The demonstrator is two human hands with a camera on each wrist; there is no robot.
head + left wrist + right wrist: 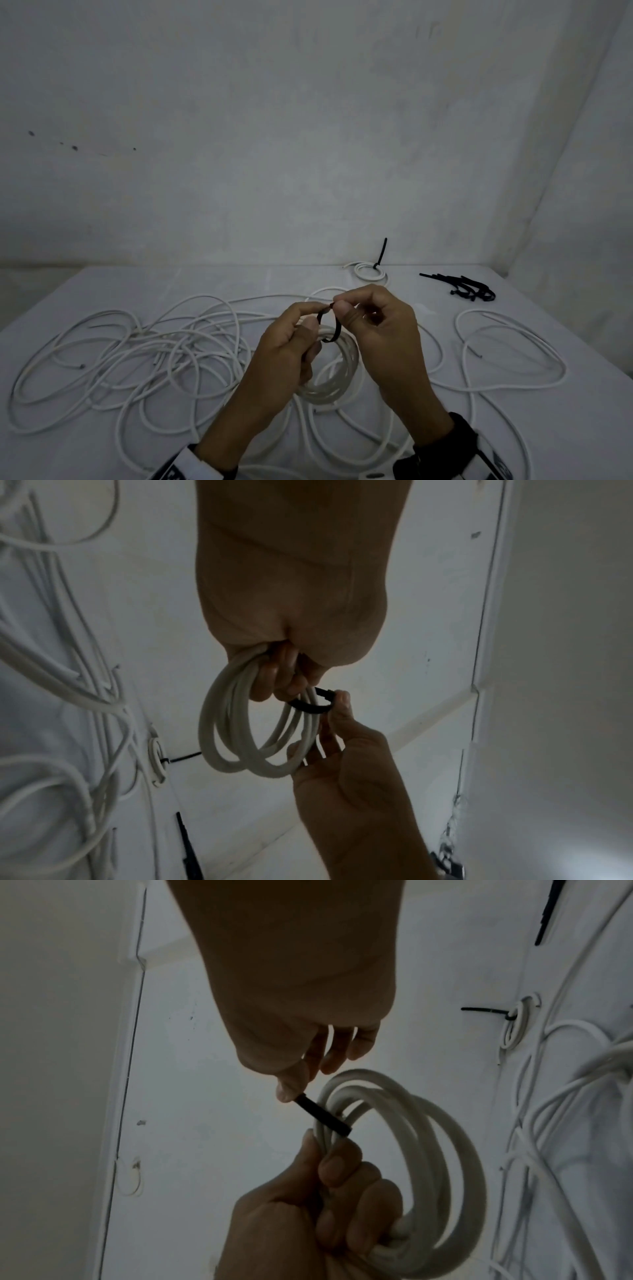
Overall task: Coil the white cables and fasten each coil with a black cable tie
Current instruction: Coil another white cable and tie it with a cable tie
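Now the left hand (291, 346) was gripping the coil (337, 377) up off the tabletop (513, 428), its fingers (342, 1172) curled tight round the gathered turns, and the tie (330, 325) was looped over that same bundle just above the grip. The right hand (380, 329) had one end of the tie pinched between thumb and forefinger, the other fingers loosely tucked in; whether the tip had entered the tie's head could not be told from any view. The job at this point, as I read it, was threading and cinching. The way to do it well would be to hold the turns flat and together so none slipped out of the loop, feed the tip squarely into the head, then pull steadily along the strap's line, not sideways. The left thumb looked well placed to brace the head. The risk was a stray turn, since the coil fanned open on its far side. One finished coil (370, 270) lay tied at the back of the tabletop, spare ties (472, 289) sat to its right, and loose cables (137, 353) sprawled on the left with another (507, 342) on the right, so plenty was left to do.
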